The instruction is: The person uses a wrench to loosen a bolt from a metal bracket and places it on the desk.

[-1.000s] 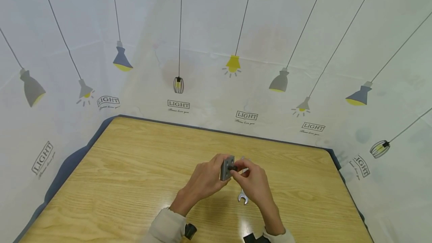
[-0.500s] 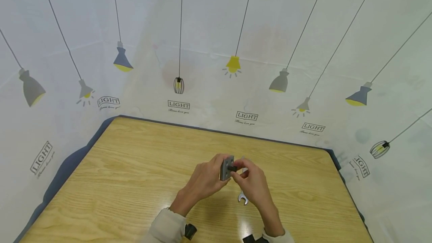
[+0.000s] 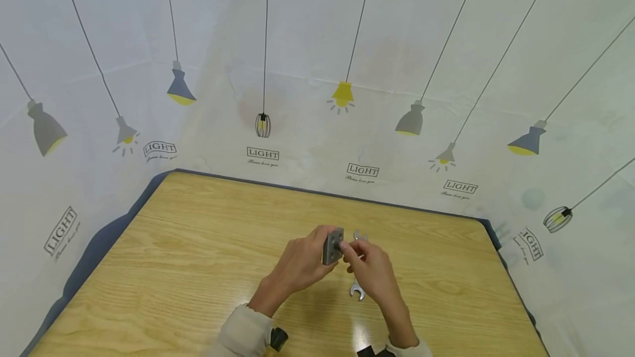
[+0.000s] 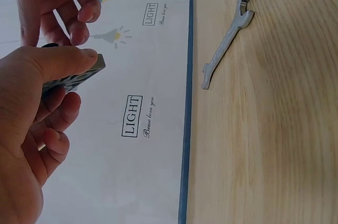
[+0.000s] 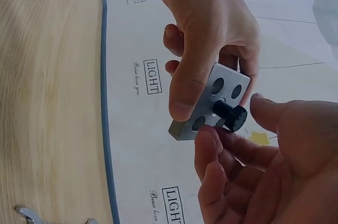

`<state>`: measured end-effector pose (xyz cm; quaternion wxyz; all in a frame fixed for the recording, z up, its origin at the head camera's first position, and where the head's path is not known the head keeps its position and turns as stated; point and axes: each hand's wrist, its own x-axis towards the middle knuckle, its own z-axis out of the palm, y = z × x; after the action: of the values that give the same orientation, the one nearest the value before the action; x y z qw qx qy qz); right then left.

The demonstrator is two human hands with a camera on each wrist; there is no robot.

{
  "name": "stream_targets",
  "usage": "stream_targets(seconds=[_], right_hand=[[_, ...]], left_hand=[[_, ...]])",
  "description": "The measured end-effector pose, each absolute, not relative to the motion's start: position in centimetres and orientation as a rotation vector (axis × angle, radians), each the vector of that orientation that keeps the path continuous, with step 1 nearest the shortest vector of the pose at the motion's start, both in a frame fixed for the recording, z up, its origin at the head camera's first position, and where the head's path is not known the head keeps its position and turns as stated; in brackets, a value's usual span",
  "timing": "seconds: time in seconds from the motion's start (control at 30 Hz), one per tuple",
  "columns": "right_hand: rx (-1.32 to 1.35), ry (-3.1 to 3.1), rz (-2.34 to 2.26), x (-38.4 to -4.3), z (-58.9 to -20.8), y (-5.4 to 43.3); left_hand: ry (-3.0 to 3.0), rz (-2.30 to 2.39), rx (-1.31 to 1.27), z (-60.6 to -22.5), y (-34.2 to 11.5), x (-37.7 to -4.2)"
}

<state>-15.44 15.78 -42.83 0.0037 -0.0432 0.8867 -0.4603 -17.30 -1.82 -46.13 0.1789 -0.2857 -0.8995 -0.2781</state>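
Observation:
My left hand (image 3: 300, 263) grips a small grey metal plate (image 5: 208, 105) with several round holes, its thumb along one edge. A black hex-head bolt (image 5: 232, 115) sits in the plate's middle hole, most of its head end sticking out toward my right hand (image 3: 372, 269). Thumb and forefinger of that hand are on opposite sides of the bolt head, fingertips right at it, the other fingers loosely curled. In the left wrist view the plate (image 4: 79, 78) shows edge-on under the left thumb, and the bolt is mostly hidden.
A silver open-ended wrench (image 4: 224, 44) lies on the wooden table (image 3: 208, 225) beneath and beyond my right hand. A white sheet printed with lamps (image 3: 302, 147) rises behind the table's dark blue edge (image 3: 292, 187).
My right thumb has slid forward over the bolt while the forefinger drew back, baring more of the wrench's far end. The left hand and plate have hardly moved.

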Motion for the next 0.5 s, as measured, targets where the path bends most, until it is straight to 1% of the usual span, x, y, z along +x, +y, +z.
stream_targets(seconds=[0.5], right_hand=[[-0.123,2.805,-1.437,-15.49,-43.06,15.61]], left_hand=[[-2.551,-0.785,-0.823,-46.25,-1.67,-17.15]])
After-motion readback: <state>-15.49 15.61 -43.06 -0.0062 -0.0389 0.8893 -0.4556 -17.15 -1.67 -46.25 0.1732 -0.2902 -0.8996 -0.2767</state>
